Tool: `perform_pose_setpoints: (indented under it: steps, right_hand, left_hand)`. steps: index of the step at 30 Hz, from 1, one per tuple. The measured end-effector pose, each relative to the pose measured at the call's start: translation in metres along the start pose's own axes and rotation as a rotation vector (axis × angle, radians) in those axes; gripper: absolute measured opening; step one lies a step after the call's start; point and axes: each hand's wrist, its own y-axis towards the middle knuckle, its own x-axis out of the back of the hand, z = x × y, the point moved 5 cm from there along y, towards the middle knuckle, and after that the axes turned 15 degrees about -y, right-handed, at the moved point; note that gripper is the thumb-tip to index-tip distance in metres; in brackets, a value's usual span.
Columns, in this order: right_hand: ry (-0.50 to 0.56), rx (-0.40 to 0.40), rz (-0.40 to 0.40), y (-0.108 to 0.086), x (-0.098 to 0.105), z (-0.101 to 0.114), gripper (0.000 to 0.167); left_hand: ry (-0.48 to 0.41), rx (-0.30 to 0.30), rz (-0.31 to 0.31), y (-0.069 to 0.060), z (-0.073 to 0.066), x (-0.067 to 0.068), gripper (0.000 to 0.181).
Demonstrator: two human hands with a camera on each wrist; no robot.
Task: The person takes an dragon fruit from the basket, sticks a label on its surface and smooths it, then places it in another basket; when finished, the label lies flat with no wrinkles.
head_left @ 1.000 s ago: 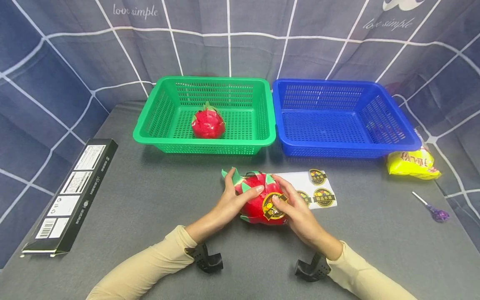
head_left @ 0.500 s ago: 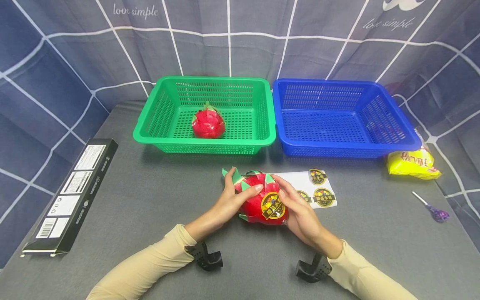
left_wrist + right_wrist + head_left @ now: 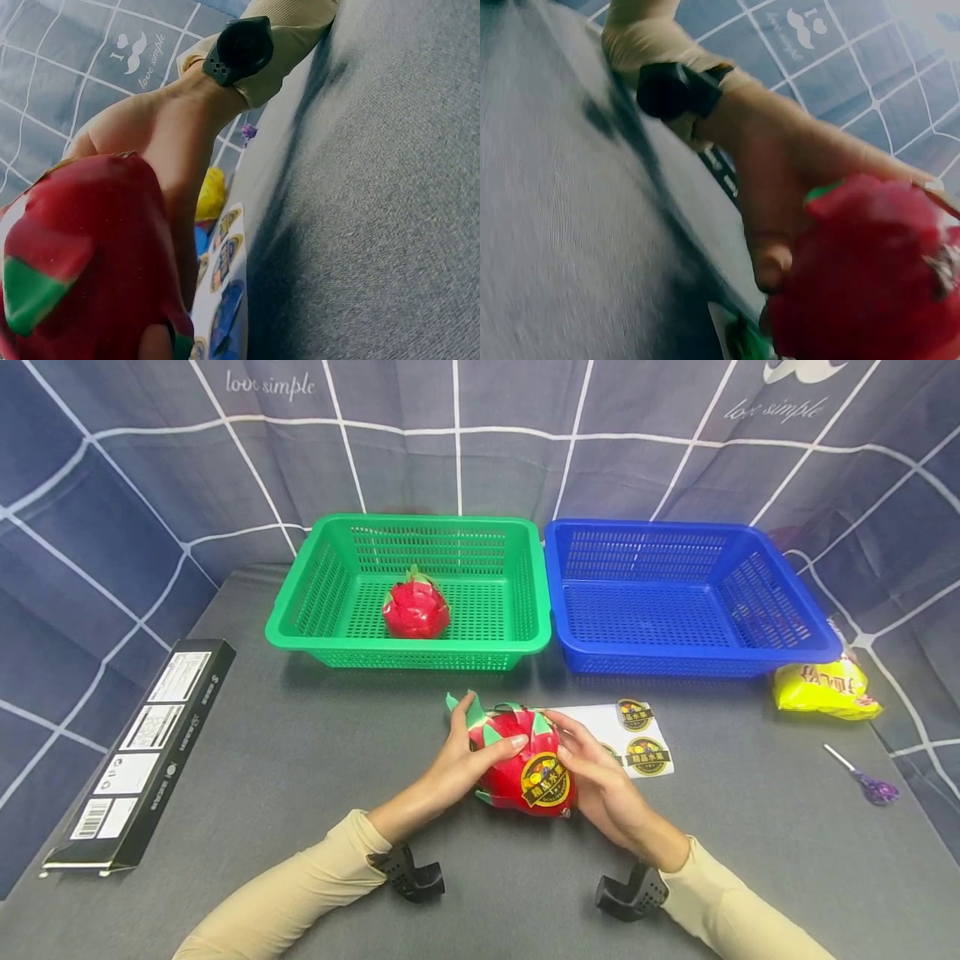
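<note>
In the head view a red dragon fruit (image 3: 506, 785) with green scales is held in both hands just above the grey table. My left hand (image 3: 457, 764) grips its left side, thumb across the top. My right hand (image 3: 603, 789) holds the right side, its thumb by the edge of a round black-and-gold sticker (image 3: 546, 781) on the skin. Partly hidden behind that hand lies a white sheet (image 3: 588, 718) of similar stickers. Both wrist views show the dragon fruit (image 3: 112, 247) close up; in the right one, the dragon fruit (image 3: 862, 277) is blurred.
A green basket (image 3: 408, 644) with another dragon fruit (image 3: 417, 610) stands at the back, beside a blue basket (image 3: 697, 658). A long black box (image 3: 142, 756) lies left. At right are a yellow packet (image 3: 825, 687) and a purple lollipop (image 3: 877, 789).
My right thumb has lifted off the sticker's face to its right edge, uncovering more of it. The dragon fruit has turned slightly, and the right hand has shifted a little right and down.
</note>
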Motion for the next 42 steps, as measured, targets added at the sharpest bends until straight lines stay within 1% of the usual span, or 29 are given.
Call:
perform_pose_setpoints:
  steps: [1, 3, 6, 8, 10, 13, 14, 16, 23, 28, 31, 34, 36, 38, 42]
  right_hand:
    - [-0.023, 0.008, 0.002, 0.0, 0.0, 0.001, 0.051]
    - [-0.103, 0.047, 0.009, 0.0, 0.0, 0.003, 0.055]
    - [-0.271, 0.111, 0.025, 0.0, -0.001, 0.005, 0.07]
    - [-0.409, 0.144, 0.031, -0.001, -0.002, 0.005, 0.082]
    - [-0.566, 0.15, 0.024, -0.002, -0.004, 0.004, 0.094]
    - [-0.794, 0.158, 0.003, -0.003, -0.006, 0.003, 0.103]
    - [-0.854, 0.159, -0.006, -0.004, -0.007, 0.003, 0.104]
    - [-0.925, 0.171, -0.014, -0.004, -0.008, 0.004, 0.105]
    - [-0.986, 0.139, -0.038, -0.006, -0.008, 0.003, 0.103]
    - [-1.015, 0.164, -0.072, -0.007, -0.009, 0.002, 0.095]
    - [-1.023, 0.163, -0.095, -0.006, -0.01, 0.002, 0.092]
    - [-1.026, 0.164, -0.12, -0.007, -0.011, 0.003, 0.091]
    - [-1.03, 0.172, -0.147, -0.007, -0.011, 0.005, 0.089]
    - [-1.022, 0.171, -0.176, -0.009, -0.011, 0.007, 0.087]
    - [-0.95, 0.127, -0.212, -0.014, -0.01, 0.015, 0.087]
  left_hand:
    - [0.012, -0.009, 0.006, 0.0, -0.001, 0.0, 0.094]
    - [0.047, -0.042, 0.023, -0.001, -0.003, -0.002, 0.097]
    - [0.117, -0.097, 0.039, -0.003, -0.007, -0.003, 0.102]
    - [0.16, -0.122, 0.041, -0.004, -0.007, -0.004, 0.105]
    - [0.192, -0.139, 0.038, -0.005, -0.008, -0.004, 0.106]
    - [0.224, -0.153, 0.035, -0.005, -0.008, -0.005, 0.107]
    - [0.233, -0.158, 0.035, -0.006, -0.008, -0.005, 0.107]
    - [0.256, -0.167, 0.032, -0.007, -0.008, -0.006, 0.109]
    - [0.304, -0.167, 0.04, -0.008, -0.007, -0.008, 0.11]
    - [0.316, -0.183, 0.032, -0.009, -0.007, -0.008, 0.111]
    - [0.331, -0.202, 0.025, -0.009, -0.007, -0.007, 0.11]
    - [0.333, -0.241, 0.029, -0.009, -0.008, -0.006, 0.108]
    - [0.308, -0.273, 0.051, -0.009, -0.009, -0.006, 0.105]
    - [0.265, -0.305, 0.09, -0.008, -0.011, -0.005, 0.1]
    - [0.195, -0.358, 0.18, -0.008, -0.016, -0.005, 0.087]
